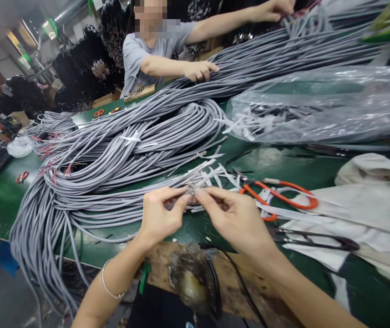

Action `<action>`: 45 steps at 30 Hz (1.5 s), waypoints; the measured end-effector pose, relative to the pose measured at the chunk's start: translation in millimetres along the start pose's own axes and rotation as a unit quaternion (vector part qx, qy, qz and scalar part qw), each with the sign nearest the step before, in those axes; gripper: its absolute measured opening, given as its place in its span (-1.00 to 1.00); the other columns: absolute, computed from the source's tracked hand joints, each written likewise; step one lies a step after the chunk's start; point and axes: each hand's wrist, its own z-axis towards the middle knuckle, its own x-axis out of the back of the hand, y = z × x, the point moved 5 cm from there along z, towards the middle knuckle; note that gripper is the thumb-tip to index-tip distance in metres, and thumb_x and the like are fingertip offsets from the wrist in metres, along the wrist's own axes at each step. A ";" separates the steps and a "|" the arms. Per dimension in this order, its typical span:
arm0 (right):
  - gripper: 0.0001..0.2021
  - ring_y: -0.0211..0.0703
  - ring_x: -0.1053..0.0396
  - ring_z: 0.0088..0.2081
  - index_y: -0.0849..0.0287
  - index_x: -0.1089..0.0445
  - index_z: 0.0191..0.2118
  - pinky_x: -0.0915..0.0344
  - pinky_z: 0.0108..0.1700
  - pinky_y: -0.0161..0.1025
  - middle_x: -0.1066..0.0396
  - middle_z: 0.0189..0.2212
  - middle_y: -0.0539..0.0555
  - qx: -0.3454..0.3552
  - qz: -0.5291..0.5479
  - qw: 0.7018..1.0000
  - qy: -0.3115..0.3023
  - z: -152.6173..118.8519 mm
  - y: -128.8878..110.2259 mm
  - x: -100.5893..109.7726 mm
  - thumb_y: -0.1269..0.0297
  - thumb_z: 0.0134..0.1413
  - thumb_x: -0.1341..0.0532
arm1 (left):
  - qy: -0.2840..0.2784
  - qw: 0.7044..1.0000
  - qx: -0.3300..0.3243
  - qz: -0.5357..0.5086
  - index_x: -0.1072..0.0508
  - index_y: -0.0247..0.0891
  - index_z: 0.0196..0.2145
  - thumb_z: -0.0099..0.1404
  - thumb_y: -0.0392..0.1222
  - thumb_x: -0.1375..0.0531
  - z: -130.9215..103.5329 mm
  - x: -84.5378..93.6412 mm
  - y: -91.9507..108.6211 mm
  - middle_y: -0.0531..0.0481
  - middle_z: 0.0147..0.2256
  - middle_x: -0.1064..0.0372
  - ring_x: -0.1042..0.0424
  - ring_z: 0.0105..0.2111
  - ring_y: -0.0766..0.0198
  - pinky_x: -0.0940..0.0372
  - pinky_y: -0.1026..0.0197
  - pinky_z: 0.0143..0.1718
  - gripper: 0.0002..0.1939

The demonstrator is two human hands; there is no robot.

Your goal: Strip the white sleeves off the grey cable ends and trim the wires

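Observation:
My left hand (pixel 162 212) and my right hand (pixel 234 216) meet near the middle of the view, thumbs and index fingers pinched close together. Between the fingertips is a small grey cable end (pixel 191 190), its details too small to make out. Just beyond the fingers lie white strips and stripped cable ends (pixel 215 175). A large bundle of grey cables (pixel 113 155) spreads behind and to the left, with red wire ends at its left side. Orange-handled scissors (pixel 280 196) rest right of my right hand.
Black snips (pixel 317 239) and pale cloth (pixel 368 205) lie at right. Behind is a clear plastic bag (pixel 324 109). A person (pixel 160 54) reaches over the cables across the green table (pixel 0 214). A wooden board (pixel 249 278) with a dark fixture (pixel 191 278) is below my hands.

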 end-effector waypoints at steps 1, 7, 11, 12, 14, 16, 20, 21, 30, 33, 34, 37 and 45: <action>-0.71 -0.35 -0.18 -0.71 0.21 -0.34 -0.58 -0.11 -0.66 -0.41 -0.25 -0.74 -0.04 0.033 -0.029 0.999 0.017 -2.2 -6.2 1.1 0.29 0.12 -0.08 | 0.015 0.998 -0.025 0.053 -0.58 -0.34 -0.33 0.17 -0.24 -0.19 0.8 1.7 1.8 -0.09 -0.47 -0.47 -0.34 -0.52 0.31 -0.26 0.29 -0.48 -0.81; -0.79 -0.37 -0.23 -0.66 0.19 -0.35 -0.47 -0.18 -0.53 -0.38 -0.33 -0.68 -0.05 0.302 -0.063 0.951 0.020 -26.3 -52.6 0.5 0.44 0.14 -0.07 | 0.034 0.979 0.008 0.199 -0.56 -0.33 -0.38 0.18 -0.37 -0.15 10.1 7.7 -9.3 -0.07 -0.45 -0.47 -0.38 -0.46 0.25 -0.27 0.24 -0.34 -0.83; -0.82 -0.29 -0.33 -0.57 0.17 -0.36 -0.47 -0.18 -0.49 -0.33 -0.42 -0.61 0.00 0.224 -0.202 0.948 0.106 -12.9 -34.1 12.9 0.40 0.13 -0.13 | 0.036 0.982 -0.032 0.180 -0.51 -0.30 -0.37 0.32 -0.32 0.01 7.7 10.2 2.0 -0.02 -0.48 -0.43 -0.35 -0.49 0.29 -0.23 0.28 -0.36 -0.71; -0.81 -0.28 -0.32 -0.57 0.18 -0.37 -0.49 -0.15 -0.51 -0.31 -0.41 -0.62 0.00 0.205 -0.245 0.940 0.119 -8.5 -28.4 15.6 0.37 0.14 -0.13 | 0.029 0.984 -0.039 0.173 -0.50 -0.30 -0.37 0.33 -0.31 0.03 6.2 10.0 5.4 -0.01 -0.51 -0.41 -0.34 -0.51 0.30 -0.21 0.29 -0.37 -0.69; -0.77 -0.26 -0.30 -0.57 0.19 -0.38 -0.51 -0.12 -0.51 -0.29 -0.39 -0.63 0.01 0.194 -0.296 0.926 0.130 -2.3 -21.3 18.8 0.32 0.15 -0.13 | 0.016 0.987 -0.045 0.155 -0.48 -0.29 -0.38 0.33 -0.30 0.05 3.7 9.2 10.2 0.02 -0.55 -0.37 -0.31 -0.54 0.31 -0.19 0.30 -0.41 -0.69; -0.76 -0.25 -0.29 -0.55 0.20 -0.38 -0.52 -0.12 -0.48 -0.29 -0.39 -0.63 0.02 0.202 -0.305 0.922 0.130 -0.1 -19.6 19.6 0.32 0.15 -0.12 | 0.005 0.990 -0.046 0.136 -0.47 -0.29 -0.38 0.33 -0.28 0.05 2.0 8.3 12.2 0.03 -0.58 -0.32 -0.28 -0.57 0.32 -0.17 0.30 -0.45 -0.69; -0.74 -0.24 -0.25 -0.55 0.18 -0.39 -0.53 -0.09 -0.49 -0.29 -0.36 -0.66 0.01 0.211 -0.296 0.924 0.117 -1.4 -20.9 16.2 0.30 0.15 -0.12 | -0.011 0.992 -0.051 0.113 -0.45 -0.29 -0.35 0.32 -0.25 0.04 -0.2 5.6 10.6 0.08 -0.64 -0.21 -0.18 -0.63 0.34 -0.13 0.31 -0.51 -0.72; -0.73 -0.25 -0.24 -0.56 0.18 -0.39 -0.54 -0.08 -0.49 -0.29 -0.35 -0.67 0.01 0.211 -0.290 0.927 0.114 -1.8 -20.9 15.3 0.30 0.15 -0.11 | -0.013 0.993 -0.048 0.106 -0.45 -0.29 -0.32 0.32 -0.25 0.03 -0.8 5.2 9.2 0.09 -0.64 -0.19 -0.15 -0.64 0.35 -0.11 0.31 -0.53 -0.74; -0.76 -0.25 -0.31 -0.56 0.16 -0.40 -0.54 -0.12 -0.50 -0.29 -0.41 -0.63 0.00 0.224 -0.217 0.948 0.068 -0.6 -18.2 15.4 0.31 0.12 -0.13 | -0.031 0.998 -0.027 0.057 -0.41 -0.31 -0.28 0.32 -0.25 0.02 -1.1 7.0 5.7 0.14 -0.66 -0.14 -0.12 -0.67 0.41 -0.06 0.34 -0.60 -0.78; -0.73 -0.27 -0.29 -0.61 0.17 -0.38 -0.58 -0.15 -0.53 -0.31 -0.37 -0.66 -0.01 0.195 -0.163 0.967 0.036 3.6 -11.7 16.1 0.29 0.11 -0.12 | -0.037 0.989 -0.098 0.100 -0.45 -0.33 -0.30 0.30 -0.28 -0.03 0.1 8.8 14.3 0.04 -0.56 -0.31 -0.29 -0.56 0.35 -0.21 0.32 -0.47 -0.80; -0.71 -0.30 -0.25 -0.65 0.17 -0.37 -0.59 -0.14 -0.57 -0.33 -0.34 -0.69 -0.03 0.171 -0.143 0.975 0.020 5.5 -8.3 15.5 0.29 0.11 -0.12 | -0.031 0.984 -0.131 0.119 -0.46 -0.34 -0.29 0.29 -0.27 -0.06 -0.3 9.1 17.1 -0.01 -0.50 -0.37 -0.34 -0.49 0.32 -0.25 0.30 -0.41 -0.82; -0.70 -0.35 -0.17 -0.72 0.18 -0.36 -0.59 -0.09 -0.68 -0.39 -0.28 -0.75 -0.07 0.101 -0.071 0.992 -0.026 8.8 -2.1 11.8 0.28 0.13 -0.09 | 0.016 0.964 -0.204 0.171 -0.50 -0.33 -0.27 0.27 -0.27 -0.11 -3.6 9.7 21.7 -0.08 -0.38 -0.39 -0.37 -0.39 0.28 -0.28 0.28 -0.35 -0.83; -0.87 -0.32 -0.25 -0.63 0.19 -0.34 -0.48 -0.20 -0.55 -0.37 -0.34 -0.66 -0.02 0.276 -0.093 0.955 0.057 -8.8 -32.7 10.8 0.47 0.06 -0.17 | 0.076 0.954 -0.164 0.238 -0.52 -0.38 -0.30 0.28 -0.36 -0.04 -8.3 4.3 20.6 -0.02 -0.53 -0.29 -0.28 -0.54 0.32 -0.23 0.29 -0.47 -0.77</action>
